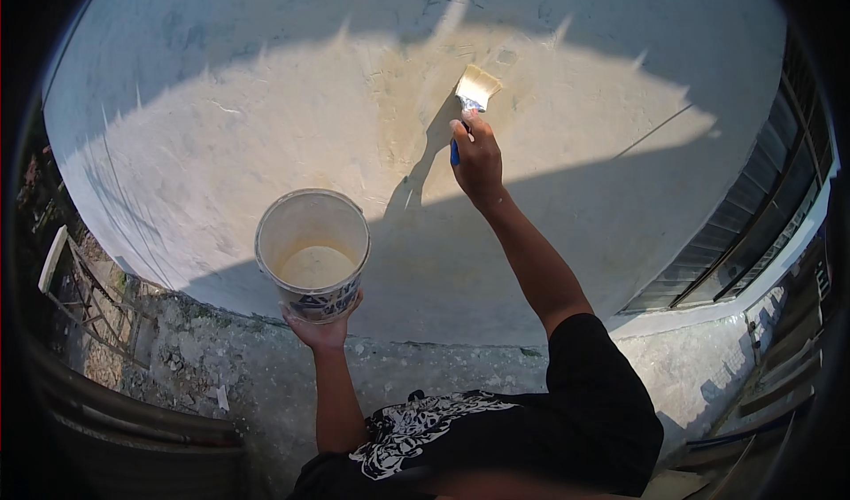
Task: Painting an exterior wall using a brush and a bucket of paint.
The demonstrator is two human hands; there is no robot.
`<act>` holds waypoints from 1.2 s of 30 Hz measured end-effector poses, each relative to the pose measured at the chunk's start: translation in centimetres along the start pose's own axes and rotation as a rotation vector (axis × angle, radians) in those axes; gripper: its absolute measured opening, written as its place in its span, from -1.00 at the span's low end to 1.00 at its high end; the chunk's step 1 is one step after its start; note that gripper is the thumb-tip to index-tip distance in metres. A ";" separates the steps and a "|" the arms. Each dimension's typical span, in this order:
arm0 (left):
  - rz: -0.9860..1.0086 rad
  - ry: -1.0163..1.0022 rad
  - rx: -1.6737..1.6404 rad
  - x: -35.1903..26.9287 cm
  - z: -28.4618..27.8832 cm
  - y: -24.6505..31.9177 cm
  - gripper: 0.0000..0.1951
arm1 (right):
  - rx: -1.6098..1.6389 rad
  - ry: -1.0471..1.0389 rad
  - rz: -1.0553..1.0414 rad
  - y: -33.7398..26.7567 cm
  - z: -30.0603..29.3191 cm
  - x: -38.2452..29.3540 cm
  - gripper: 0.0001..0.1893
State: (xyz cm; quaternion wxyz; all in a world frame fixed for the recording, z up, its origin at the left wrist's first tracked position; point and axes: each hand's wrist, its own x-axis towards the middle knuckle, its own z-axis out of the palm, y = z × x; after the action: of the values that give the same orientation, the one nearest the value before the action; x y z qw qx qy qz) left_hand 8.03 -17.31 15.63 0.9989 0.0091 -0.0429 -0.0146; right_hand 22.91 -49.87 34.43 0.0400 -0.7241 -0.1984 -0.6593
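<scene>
My right hand (479,158) grips the blue handle of a wide paintbrush (478,87), its pale bristles up against the sunlit plaster wall (319,121). The wall around the bristles looks yellowish and damp. My left hand (325,327) supports a white plastic bucket (313,234) from below, at the lower left of the brush. Pale cream liquid (317,267) lies in the bottom of the bucket, and its outside bears printed writing. The brush and right hand cast a shadow on the wall.
At the right is a barred window (737,234) in the wall. A rough concrete ledge (438,370) runs along the wall's foot. A metal frame (93,301) stands at the far left, near rubble. Dark slatted structures lie at the lower right.
</scene>
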 end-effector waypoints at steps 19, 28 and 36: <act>0.079 0.031 0.069 -0.1 -0.6 2.8 -0.09 | 0.235 0.147 0.046 -2.0 -0.2 13.6 -0.78; 0.122 0.062 0.008 -0.9 -2.1 6.8 -0.06 | 0.552 -0.810 -0.009 -12.3 6.6 -3.4 -0.76; 0.129 0.065 0.036 -1.9 -3.8 8.9 -0.09 | 0.238 0.290 0.216 -3.2 -2.8 8.9 -0.87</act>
State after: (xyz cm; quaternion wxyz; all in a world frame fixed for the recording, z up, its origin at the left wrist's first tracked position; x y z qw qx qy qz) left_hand 6.68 -8.32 11.85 0.9984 0.0247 -0.0110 0.0507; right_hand 19.67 -45.77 42.74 0.2237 -0.6290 -0.1882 -0.7204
